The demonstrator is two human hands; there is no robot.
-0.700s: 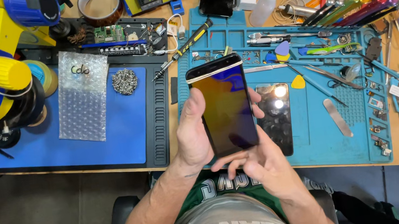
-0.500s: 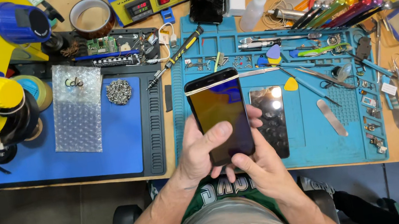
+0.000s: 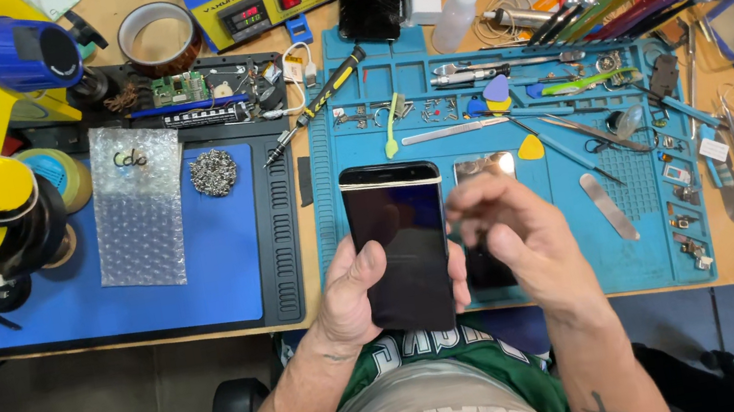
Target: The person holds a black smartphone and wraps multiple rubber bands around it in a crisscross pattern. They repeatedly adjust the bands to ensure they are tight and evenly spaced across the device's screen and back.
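Over the teal mat (image 3: pixel 647 219), left hand (image 3: pixel 352 293) clasps a dark-screened phone (image 3: pixel 400 245); right hand (image 3: pixel 516 236) hovers loose.

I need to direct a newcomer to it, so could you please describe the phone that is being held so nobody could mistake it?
Find the teal work mat on the right half of the bench. At its near left corner, the left hand holds up a dark-screened smartphone. Unlike the second phone lying flat beside it under the right hand, it is lifted and has a pale rim along its top.
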